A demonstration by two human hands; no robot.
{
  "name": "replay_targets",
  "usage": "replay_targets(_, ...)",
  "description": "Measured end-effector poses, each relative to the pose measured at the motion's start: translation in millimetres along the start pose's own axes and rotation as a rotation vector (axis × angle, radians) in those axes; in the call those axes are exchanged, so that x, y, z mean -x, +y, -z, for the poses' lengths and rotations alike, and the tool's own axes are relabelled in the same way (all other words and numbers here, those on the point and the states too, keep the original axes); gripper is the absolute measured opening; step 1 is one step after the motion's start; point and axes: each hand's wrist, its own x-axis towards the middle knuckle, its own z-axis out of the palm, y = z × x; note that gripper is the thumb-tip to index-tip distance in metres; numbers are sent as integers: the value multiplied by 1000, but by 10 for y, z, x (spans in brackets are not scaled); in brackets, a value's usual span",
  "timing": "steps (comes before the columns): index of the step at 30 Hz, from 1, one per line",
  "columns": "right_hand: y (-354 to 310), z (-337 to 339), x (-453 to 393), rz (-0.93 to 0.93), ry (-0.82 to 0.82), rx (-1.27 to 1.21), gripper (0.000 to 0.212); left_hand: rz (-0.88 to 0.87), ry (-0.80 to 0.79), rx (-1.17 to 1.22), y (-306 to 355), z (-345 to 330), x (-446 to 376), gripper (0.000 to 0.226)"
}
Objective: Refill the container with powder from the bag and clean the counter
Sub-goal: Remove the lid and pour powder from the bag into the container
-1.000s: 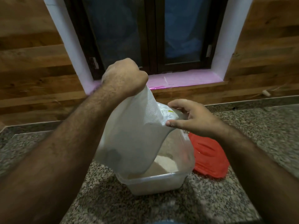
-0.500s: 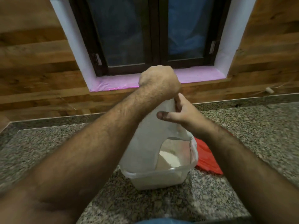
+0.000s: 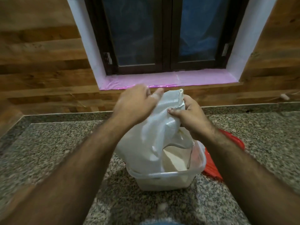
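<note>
A dark-framed window [image 3: 164, 34] with two panes sits in the wood-panelled wall [image 3: 40, 62], set in a white surround. Its sill [image 3: 194, 77] is covered in pink film. A red lid [image 3: 233, 140] lies flat on the right, partly hidden.

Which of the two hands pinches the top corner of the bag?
The right hand: it pinches the bag's upper corner; the left hand lies against its side.

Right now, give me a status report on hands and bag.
Both hands, left hand and right hand, gripping bag top. Bag upended over container. Red lid beside container.
</note>
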Motion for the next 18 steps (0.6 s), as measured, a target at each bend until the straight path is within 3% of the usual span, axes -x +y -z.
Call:
replay_targets(4,76,44,-20,-27,-15,-32,40,344,206,-14,-914,22,367,40)
replay_targets(7,87,66,1,-44,-20,-39,40,519,226,-96,-1484,-123,541,60)
replay_targets(9,91,65,24,-50,-28,-74,38,589,172,91,-1658,-198,610,72)
replay_targets(11,123,65,19,-65,-26,-83,38,639,72,542,-1715,-255,654,65)
replay_targets(13,149,80,2,-66,-19,-62,40,650,59,758,-1706,-275,666,50)
replay_targets(18,94,214,-22,-11,-59,-33,38,583,176,686,-1519,-260,612,47)
